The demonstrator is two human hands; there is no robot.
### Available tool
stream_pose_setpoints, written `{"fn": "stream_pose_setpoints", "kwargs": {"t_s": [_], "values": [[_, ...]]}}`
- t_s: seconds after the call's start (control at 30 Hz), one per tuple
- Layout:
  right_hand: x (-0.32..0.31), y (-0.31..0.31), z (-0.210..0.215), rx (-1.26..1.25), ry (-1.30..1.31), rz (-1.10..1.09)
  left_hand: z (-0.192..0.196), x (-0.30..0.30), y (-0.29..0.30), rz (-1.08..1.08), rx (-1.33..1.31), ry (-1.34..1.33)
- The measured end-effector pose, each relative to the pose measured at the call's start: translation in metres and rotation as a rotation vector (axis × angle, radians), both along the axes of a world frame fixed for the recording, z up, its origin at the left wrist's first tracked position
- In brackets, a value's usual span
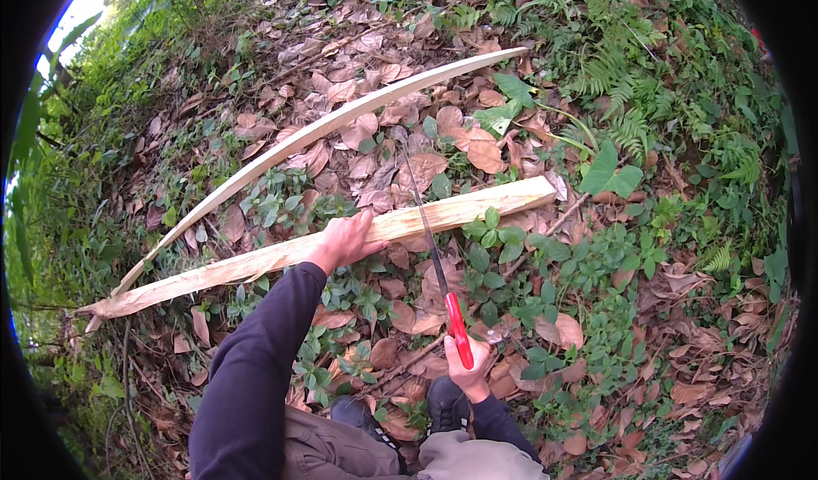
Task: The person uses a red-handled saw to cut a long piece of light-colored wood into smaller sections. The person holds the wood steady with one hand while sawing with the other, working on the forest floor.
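Observation:
A long, pale, rough-hewn wooden beam [477, 206] lies slanting across the leafy ground, its right end farther from me. My left hand [345, 241] is closed over it near the middle, pressing from above. In my right hand [469, 367] is the red handle of a hand saw [457, 331], with the fingers wrapped around it. The saw's narrow dark blade points away from me and crosses the top of the beam, to the right of my left hand. Whether its teeth have cut into the wood I cannot tell.
Beyond the beam a long thin wooden strip [298, 139] lies on the ground, meeting the beam at the far left. Dry brown leaves [486, 155], low green plants and ferns [626, 88] cover the slope. My dark shoes [447, 403] stand close below the saw.

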State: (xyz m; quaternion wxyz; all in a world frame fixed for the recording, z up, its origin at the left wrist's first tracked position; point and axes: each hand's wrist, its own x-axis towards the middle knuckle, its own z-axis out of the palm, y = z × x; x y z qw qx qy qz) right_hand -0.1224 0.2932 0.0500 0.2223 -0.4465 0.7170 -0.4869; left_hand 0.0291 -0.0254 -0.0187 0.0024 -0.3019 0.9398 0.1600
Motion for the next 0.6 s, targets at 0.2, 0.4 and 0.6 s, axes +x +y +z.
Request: {"fn": "stream_pose_setpoints", "kwargs": {"t_s": [0.2,0.4,0.6], "values": [[0.001,0.001,-0.008,-0.071,0.084,-0.023,0.002,0.0,0.001,0.005,0.0,-0.016],[-0.004,-0.005,-0.009,-0.049,0.082,-0.018,0.001,0.001,0.002,0.007,0.003,-0.003],[-0.005,-0.008,-0.009,-0.027,0.047,-0.023,0.004,-0.002,0.002,0.01,0.008,-0.012]]}}
